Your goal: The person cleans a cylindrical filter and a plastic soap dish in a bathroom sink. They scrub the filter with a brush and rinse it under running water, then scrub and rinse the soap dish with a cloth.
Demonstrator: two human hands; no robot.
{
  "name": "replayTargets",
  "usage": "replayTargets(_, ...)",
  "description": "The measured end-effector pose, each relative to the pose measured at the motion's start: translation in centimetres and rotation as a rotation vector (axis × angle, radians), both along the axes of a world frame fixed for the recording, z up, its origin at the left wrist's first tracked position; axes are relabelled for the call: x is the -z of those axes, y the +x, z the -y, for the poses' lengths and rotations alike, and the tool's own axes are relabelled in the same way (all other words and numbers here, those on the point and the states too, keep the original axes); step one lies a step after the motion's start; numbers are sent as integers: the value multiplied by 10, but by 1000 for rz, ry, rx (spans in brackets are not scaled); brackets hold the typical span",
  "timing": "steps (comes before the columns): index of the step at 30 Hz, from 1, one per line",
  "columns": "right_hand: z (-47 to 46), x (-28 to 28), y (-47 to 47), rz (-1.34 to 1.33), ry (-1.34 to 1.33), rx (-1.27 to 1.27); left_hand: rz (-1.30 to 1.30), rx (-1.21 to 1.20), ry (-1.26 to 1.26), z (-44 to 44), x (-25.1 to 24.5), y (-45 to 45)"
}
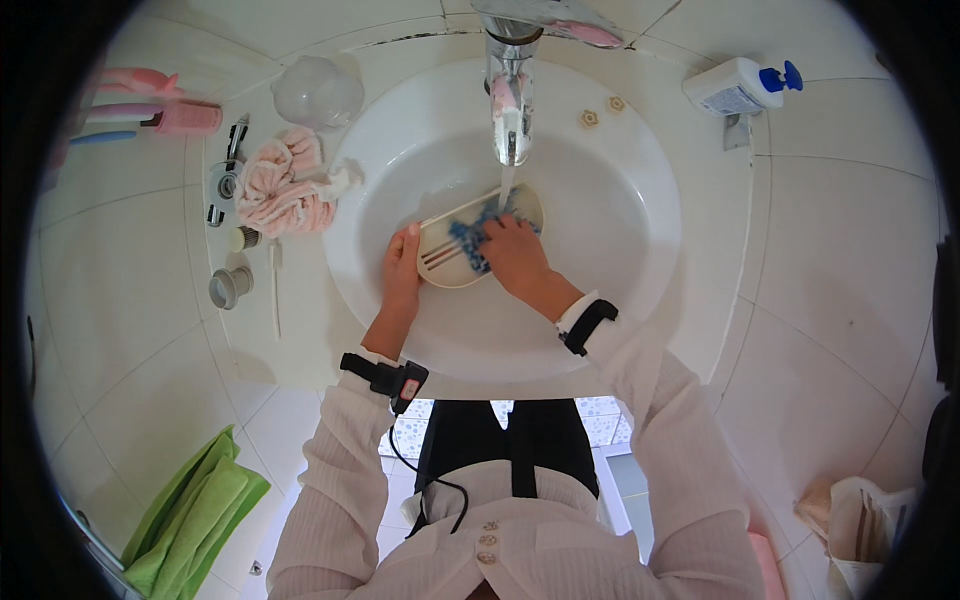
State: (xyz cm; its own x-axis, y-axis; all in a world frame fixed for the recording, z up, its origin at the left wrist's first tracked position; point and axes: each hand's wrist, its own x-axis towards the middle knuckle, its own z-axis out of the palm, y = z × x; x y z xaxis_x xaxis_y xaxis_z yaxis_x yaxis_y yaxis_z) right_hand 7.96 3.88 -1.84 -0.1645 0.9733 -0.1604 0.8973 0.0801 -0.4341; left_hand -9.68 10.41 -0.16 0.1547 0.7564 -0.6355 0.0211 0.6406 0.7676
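Observation:
My left hand [403, 266] grips the left end of a cream slotted tray [441, 271], thumb on its rim. The tray is tilted over the white washbasin [390, 330], its right end raised toward the tap. With bent fingers, my right hand [516, 256] presses a blue and white scrubbing cloth [469, 238] onto the tray's face; part of the cloth is hidden beneath the fingers. A stream of water [506, 186] falls from the chrome tap [512, 112] onto the cloth and tray.
On the left counter lie a pink plush headband [281, 187], a translucent rounded object [317, 92], a thin white stick [275, 289] and a small grey cup [231, 288]. A blue-topped pump bottle [731, 88] stands at right. Two flower-shaped pieces [589, 118] sit on the basin rim. A green towel [196, 517] hangs lower left.

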Motion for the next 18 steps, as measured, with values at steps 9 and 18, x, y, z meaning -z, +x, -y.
replayTargets(9,-15,0,-97,-659,116,399,331,-37,-237,-6,27,-17)
replayTargets(18,-7,24,-9,-303,56,511,305,-87,-148,1,0,-4)
